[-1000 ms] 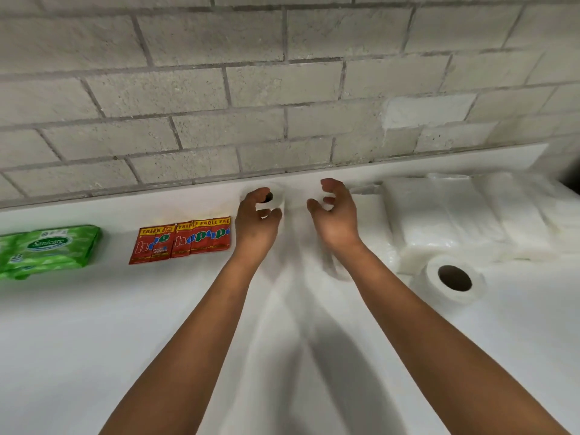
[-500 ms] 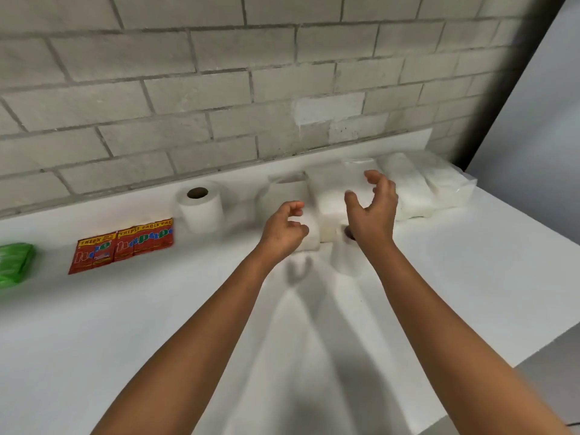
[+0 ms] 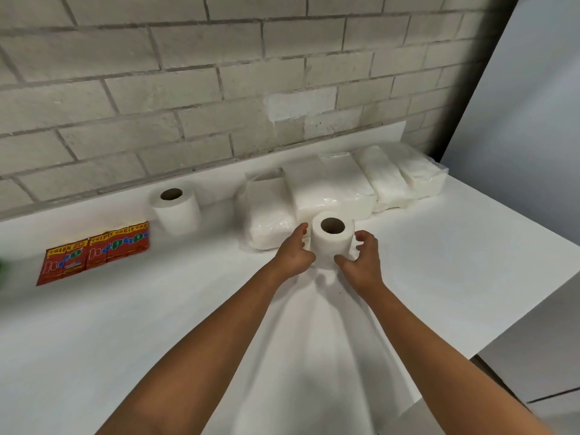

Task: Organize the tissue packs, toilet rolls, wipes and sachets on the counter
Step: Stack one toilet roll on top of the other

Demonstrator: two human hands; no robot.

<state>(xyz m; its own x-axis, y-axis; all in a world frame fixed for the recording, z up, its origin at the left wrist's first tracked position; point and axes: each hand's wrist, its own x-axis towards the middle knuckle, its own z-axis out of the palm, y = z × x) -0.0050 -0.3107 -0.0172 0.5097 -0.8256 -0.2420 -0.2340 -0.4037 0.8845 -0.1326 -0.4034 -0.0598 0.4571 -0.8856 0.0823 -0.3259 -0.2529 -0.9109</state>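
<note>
Two hands meet round the near roll [image 3: 332, 243], which stands upright on the white worktop [image 3: 439, 277] with its brown core hole facing up. From the near roll's left side the left hand [image 3: 295, 254] cups it, fingers curled against its wall; from its right side the right hand [image 3: 361, 262] does the same, thumb at the roll's lower front and fingers bent behind its right flank, so both hold it between them. Whether the roll's base touches the worktop or is just lifted cannot be told. Just behind the near roll lie the tissue packs [image 3: 339, 189], a row of white plastic-wrapped bundles running from behind and left of the roll away to its right, along the foot of the brick wall [image 3: 188, 89]. The nearest pack [image 3: 270, 215] sits directly left of and behind the roll, close to the left hand's fingertips. Well to the left of the near roll stands a second roll [image 3: 175, 208], also upright, close to the wall. Farther left still, and a little nearer the viewer than that second roll, a strip of red sachets [image 3: 94, 252] lies flat on the worktop. At the frame's left edge, beyond the sachets, a sliver of something green [image 3: 1, 271] shows, too cut off to identify.
</note>
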